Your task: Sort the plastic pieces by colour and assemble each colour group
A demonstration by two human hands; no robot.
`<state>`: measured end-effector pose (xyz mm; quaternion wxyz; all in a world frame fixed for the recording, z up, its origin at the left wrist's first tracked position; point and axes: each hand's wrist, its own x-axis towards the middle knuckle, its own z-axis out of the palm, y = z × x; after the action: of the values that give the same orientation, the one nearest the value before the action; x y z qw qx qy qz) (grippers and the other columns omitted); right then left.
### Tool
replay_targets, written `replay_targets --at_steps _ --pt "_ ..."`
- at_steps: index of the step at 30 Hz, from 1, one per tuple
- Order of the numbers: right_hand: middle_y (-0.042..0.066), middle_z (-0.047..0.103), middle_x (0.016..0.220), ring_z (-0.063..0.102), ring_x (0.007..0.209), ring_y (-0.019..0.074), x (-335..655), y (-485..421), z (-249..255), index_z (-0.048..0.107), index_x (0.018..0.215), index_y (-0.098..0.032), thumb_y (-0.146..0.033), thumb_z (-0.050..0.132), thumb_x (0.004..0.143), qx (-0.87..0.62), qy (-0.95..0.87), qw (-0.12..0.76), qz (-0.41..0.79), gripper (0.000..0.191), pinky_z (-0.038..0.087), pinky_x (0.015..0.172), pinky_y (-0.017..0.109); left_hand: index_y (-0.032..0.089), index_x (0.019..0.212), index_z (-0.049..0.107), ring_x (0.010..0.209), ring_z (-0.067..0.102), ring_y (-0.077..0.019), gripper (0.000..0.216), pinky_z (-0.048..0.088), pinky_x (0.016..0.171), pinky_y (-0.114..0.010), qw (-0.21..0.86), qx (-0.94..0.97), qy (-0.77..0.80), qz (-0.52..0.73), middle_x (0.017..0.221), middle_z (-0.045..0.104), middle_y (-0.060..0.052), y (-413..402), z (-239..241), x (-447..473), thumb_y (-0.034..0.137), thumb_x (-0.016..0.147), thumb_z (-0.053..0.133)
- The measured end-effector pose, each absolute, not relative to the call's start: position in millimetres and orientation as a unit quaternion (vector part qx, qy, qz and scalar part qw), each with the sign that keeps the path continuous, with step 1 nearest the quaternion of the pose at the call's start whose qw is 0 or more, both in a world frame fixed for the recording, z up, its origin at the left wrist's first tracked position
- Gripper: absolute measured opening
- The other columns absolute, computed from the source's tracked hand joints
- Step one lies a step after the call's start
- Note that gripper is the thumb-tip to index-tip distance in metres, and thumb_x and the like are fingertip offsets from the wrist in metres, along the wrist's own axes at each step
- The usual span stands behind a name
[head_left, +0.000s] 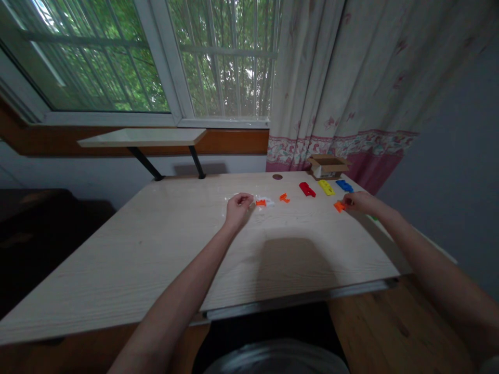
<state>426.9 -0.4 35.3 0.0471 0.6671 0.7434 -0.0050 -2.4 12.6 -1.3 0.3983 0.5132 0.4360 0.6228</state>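
My left hand (238,209) is closed in a pinch over a crinkled clear plastic bag (270,201), which spreads to both sides of the fingers. An orange plastic piece (261,203) lies at the bag, just right of my fingertips. Farther right, another orange piece (284,198) of irregular shape rests on the table. My right hand (359,202) reaches in from the right with its fingers together at the edge of a third orange plastic piece (339,206). Its fingertips touch that piece at the table surface; the exact grip is small and partly hidden.
Red (307,189), yellow (326,187) and blue (344,186) plastic pieces lie in a row before an open cardboard box (328,166). A green piece (375,218) shows partly beneath my right forearm. A brown disc (277,177) and a raised shelf (144,137) stand toward the back of the wooden table (156,259).
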Motion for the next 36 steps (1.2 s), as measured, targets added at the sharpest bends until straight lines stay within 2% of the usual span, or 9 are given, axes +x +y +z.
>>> replay_targets --at_steps 5,10,15,22,25,27,31,36 --pt "0.01 0.07 0.086 0.063 0.075 0.0211 433 4 52 0.068 0.086 -0.019 -0.015 0.055 0.074 0.676 0.737 0.014 0.018 0.019 0.042 0.065 0.029 0.018 0.062 0.066 0.059 0.053 -0.0129 0.016 0.042 0.062 -0.027 0.402 0.511 0.44 0.62 0.063 0.064 -0.002 12 -1 -2 0.03 0.054 0.071" --pt "0.01 0.07 0.089 0.062 0.077 0.0219 414 11 63 0.068 0.089 -0.02 -0.017 0.054 0.075 0.66 0.75 -0.012 0.038 0.019 0.044 0.067 0.03 0.018 0.061 0.065 0.059 0.053 -0.013 0.014 0.042 0.062 -0.028 0.4 0.509 0.444 0.62 0.061 0.063 -0.002 11 3 -3 0.029 0.054 0.071" --pt "0.008 0.07 0.086 0.061 0.075 0.0199 365 16 63 0.066 0.086 -0.02 -0.022 0.049 0.08 0.597 0.8 -0.043 0.04 0.018 0.041 0.065 0.028 0.017 0.062 0.066 0.059 0.054 -0.0122 0.008 0.042 0.061 -0.027 0.396 0.515 0.433 0.625 0.062 0.063 -0.002 13 0 -4 0.023 0.057 0.069" --pt "0.008 0.069 0.083 0.06 0.072 0.0188 280 18 47 0.067 0.085 -0.018 -0.026 0.051 0.082 0.544 0.832 -0.105 -0.003 0.018 0.039 0.064 0.027 0.018 0.062 0.066 0.057 0.054 -0.0119 0.004 0.042 0.06 -0.027 0.382 0.508 0.453 0.625 0.06 0.062 -0.001 19 -7 -8 0.019 0.058 0.065" --pt "0.008 0.068 0.09 0.06 0.078 0.019 243 15 38 0.067 0.091 -0.018 -0.022 0.052 0.082 0.511 0.845 -0.158 -0.03 0.018 0.04 0.069 0.028 0.018 0.06 0.065 0.059 0.056 -0.0131 0.003 0.043 0.062 -0.028 0.37 0.513 0.457 0.625 0.062 0.063 -0.002 20 -8 -10 0.018 0.058 0.064" --pt "0.01 0.067 0.097 0.058 0.089 0.02 219 13 31 0.066 0.097 -0.018 -0.021 0.052 0.082 0.469 0.863 -0.187 -0.029 0.021 0.04 0.079 0.029 0.018 0.06 0.065 0.06 0.056 -0.0132 0.002 0.043 0.063 -0.028 0.36 0.518 0.461 0.624 0.062 0.064 -0.003 20 -8 -11 0.017 0.058 0.064" --pt "0.012 0.063 0.11 0.053 0.101 0.0219 183 15 22 0.062 0.111 -0.016 -0.021 0.052 0.084 0.449 0.878 -0.166 0.016 0.029 0.036 0.09 0.034 0.017 0.06 0.065 0.058 0.055 -0.0129 0.003 0.043 0.062 -0.027 0.351 0.519 0.472 0.62 0.061 0.063 -0.002 20 -7 -11 0.016 0.058 0.063" --pt "0.013 0.066 0.106 0.054 0.101 0.0244 164 20 17 0.063 0.111 -0.015 -0.022 0.053 0.084 0.487 0.863 -0.118 0.056 0.029 0.038 0.086 0.034 0.017 0.061 0.065 0.059 0.055 -0.0124 0.003 0.042 0.063 -0.027 0.351 0.521 0.469 0.621 0.061 0.063 -0.001 20 -6 -11 0.015 0.059 0.063"
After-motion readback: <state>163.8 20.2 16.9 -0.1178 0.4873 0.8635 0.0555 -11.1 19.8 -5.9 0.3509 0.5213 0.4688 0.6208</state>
